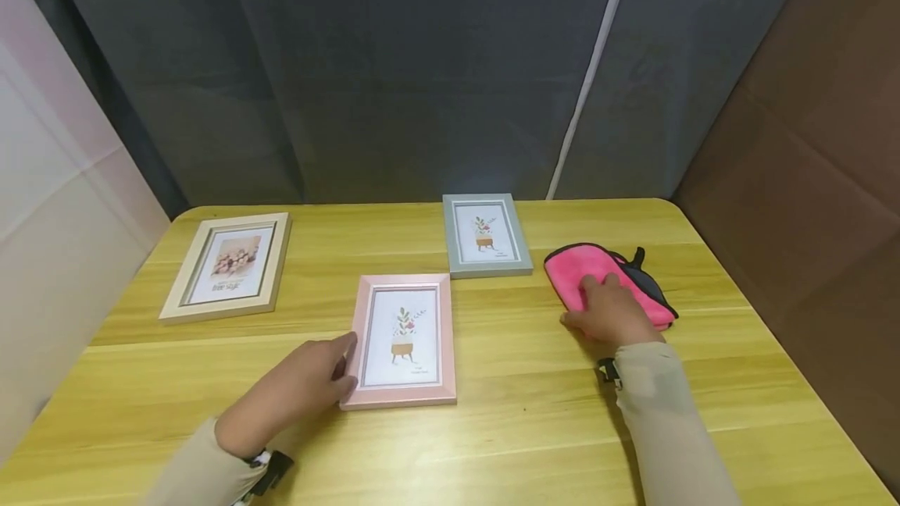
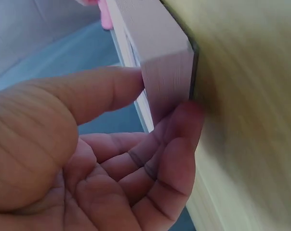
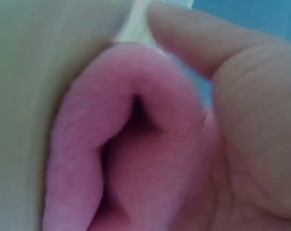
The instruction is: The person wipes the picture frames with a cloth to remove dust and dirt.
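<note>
the left hand (image 1: 309, 381) is pinching the pink frame (image 1: 401, 342) on the desk (image 1: 520, 428); the right hand (image 1: 612, 312) is resting on the pink cloth (image 1: 594, 260), grip unclear; frame and cloth lying apart, most work is seemingly remaining.

Near frame (image 1: 398, 397) is showing pink; near print (image 1: 403, 346) is carrying green, red and orange-brown plant motif on white. Far frame (image 1: 491, 267) is showing pale grey-blue, far print (image 1: 484, 234) repeating same motif. Left frame (image 1: 218, 311) is showing cream, its photo (image 1: 236, 260) mixing soft browns and pinks on white. Cloth (image 1: 578, 268) is showing hot pink, edged in black, patched in dark grey. Table (image 1: 527, 350) is displaying yellow wood grain. Curtain (image 1: 422, 76) is showing dark grey, strip (image 1: 594, 69) running white. Right wall (image 1: 816, 147) is showing brown, left wall (image 1: 59, 123) whitish pink, sleeves (image 1: 668, 404) beige.
</note>
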### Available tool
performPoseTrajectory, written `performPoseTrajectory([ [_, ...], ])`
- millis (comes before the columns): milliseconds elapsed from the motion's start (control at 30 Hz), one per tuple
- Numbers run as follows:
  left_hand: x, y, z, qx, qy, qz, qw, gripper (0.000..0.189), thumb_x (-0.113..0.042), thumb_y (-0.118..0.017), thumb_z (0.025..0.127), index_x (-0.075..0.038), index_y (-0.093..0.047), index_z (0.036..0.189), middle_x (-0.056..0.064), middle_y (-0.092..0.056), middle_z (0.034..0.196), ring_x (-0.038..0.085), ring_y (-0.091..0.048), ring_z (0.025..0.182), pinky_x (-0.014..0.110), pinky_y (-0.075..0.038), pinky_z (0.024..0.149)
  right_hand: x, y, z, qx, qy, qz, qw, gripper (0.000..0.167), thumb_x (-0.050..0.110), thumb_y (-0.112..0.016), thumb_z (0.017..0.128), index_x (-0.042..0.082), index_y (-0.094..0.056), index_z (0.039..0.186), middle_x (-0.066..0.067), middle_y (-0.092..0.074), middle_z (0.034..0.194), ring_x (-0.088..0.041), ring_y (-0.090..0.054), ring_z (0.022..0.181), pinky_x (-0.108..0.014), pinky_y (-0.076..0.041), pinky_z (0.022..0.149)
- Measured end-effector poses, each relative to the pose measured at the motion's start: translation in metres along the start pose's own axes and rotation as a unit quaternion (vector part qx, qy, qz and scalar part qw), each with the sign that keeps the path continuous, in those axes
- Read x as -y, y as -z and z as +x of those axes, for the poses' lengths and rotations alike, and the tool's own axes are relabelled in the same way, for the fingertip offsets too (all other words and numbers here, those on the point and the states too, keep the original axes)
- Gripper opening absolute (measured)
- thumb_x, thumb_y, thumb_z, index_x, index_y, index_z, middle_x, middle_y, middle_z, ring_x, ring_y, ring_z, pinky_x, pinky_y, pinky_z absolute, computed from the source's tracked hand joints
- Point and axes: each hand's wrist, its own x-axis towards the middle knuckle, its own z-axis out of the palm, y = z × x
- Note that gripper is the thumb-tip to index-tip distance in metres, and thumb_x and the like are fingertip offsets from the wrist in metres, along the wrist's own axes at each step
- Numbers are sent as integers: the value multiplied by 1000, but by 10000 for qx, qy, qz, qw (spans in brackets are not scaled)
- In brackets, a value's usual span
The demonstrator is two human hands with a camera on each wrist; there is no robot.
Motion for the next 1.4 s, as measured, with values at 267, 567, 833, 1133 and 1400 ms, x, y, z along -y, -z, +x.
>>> performPoseTrajectory([
  [267,-15,-10,-9,282,-203,-142,9993,49,-9,-76,86,8,-57,128,-1,-47,63,12,-42,57,26,-34,51,-5,-3,-1,-224,139,-39,9996,50,3,-58,88,-3,-45,136,-32,-41,120,-50,-44,106,-62,-43,90],
  [567,-16,-16,-2,273,-562,-404,9972,61,-11,-76,87,12,-49,137,-7,-52,69,8,-47,61,24,-41,55,-10,9,-2,-887,284,404,9948,48,-1,-40,95,-7,-46,142,-33,-53,132,-52,-49,121,-62,-37,103],
  [833,-24,-25,4,244,-898,-694,9932,44,-11,-78,84,4,-57,119,-7,-52,68,6,-46,60,23,-40,52,20,26,-10,-2009,1147,1444,9621,42,-4,-45,95,-1,-56,135,-23,-63,120,-38,-59,102,-53,-48,90],
  [1133,-35,-29,10,24,-446,-272,9986,79,-25,-84,79,13,-48,138,17,-64,113,28,-59,103,43,-50,91,84,-25,0,-1436,2572,646,9534,45,12,-59,100,9,-52,144,-14,-55,139,-31,-52,128,-45,-40,107],
  [1400,-34,-30,7,1,-371,238,9990,70,-38,-78,80,5,-59,132,21,-49,135,41,-41,127,55,-39,104,93,-45,-7,-117,1952,188,9805,57,6,-53,96,21,-47,150,-11,-34,157,-32,-33,143,-47,-33,113],
])
